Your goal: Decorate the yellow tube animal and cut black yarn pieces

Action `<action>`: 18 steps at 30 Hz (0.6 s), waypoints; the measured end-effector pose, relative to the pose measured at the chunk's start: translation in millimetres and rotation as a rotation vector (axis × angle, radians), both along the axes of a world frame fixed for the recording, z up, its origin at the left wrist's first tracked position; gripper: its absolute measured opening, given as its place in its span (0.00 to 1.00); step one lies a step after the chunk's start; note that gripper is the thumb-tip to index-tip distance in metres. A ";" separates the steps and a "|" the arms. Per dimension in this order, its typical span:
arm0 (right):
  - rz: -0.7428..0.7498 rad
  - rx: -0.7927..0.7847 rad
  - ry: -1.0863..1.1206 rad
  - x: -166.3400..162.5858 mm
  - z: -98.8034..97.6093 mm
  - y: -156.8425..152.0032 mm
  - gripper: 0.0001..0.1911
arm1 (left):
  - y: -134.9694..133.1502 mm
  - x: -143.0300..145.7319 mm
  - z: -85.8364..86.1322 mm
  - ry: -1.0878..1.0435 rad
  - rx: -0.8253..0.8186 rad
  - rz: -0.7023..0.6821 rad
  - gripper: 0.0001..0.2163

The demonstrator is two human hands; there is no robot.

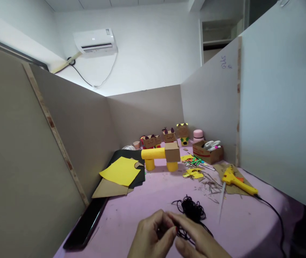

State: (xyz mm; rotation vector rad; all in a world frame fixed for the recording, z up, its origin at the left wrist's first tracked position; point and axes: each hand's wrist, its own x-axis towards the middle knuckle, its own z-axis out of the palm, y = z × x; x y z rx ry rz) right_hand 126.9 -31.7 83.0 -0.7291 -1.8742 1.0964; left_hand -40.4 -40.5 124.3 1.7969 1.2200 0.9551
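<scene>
My left hand [154, 234] and my right hand [197, 236] meet at the bottom middle, fingertips close together. Both are closed, thumbs and fingers pinched around strands of black cord. A small red spot shows at my left thumb tip. The loose tangle of black cord [192, 208] lies on the table just beyond my right hand, with strands running back under and between my fingers. Farther off stands a figure of yellow paper tubes [154, 153] with a brown cardboard box head [172, 152]. What exactly lies inside my left fingers is mostly hidden.
Yellow paper [122, 171], brown card and black sheets lie left, above a dark phone-like device [85, 225]. Right are a yellow glue gun [237, 182] with a cable, paper scraps [194, 173] and a cardboard box [208, 154]. Several cardboard figures [169, 136] stand behind. Partitions enclose the table.
</scene>
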 end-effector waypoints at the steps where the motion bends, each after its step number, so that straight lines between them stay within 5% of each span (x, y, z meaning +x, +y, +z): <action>1: 0.011 -0.004 -0.018 -4.0 -2.7 -1.1 0.31 | -1.1 0.6 1.6 0.007 0.000 0.008 0.08; 6: -0.120 -0.188 -0.057 -9.4 -16.6 -2.7 0.33 | 0.4 -1.1 4.5 -0.061 -0.082 -0.044 0.09; 12: 0.033 -0.400 0.159 -1.6 -8.6 -1.9 0.32 | 7.6 -1.0 -6.2 -0.526 -0.247 0.005 0.18; 18: 0.122 -0.470 0.324 -8.2 -15.0 -0.2 0.29 | -1.1 13.2 -31.2 -0.674 -0.309 -0.075 0.22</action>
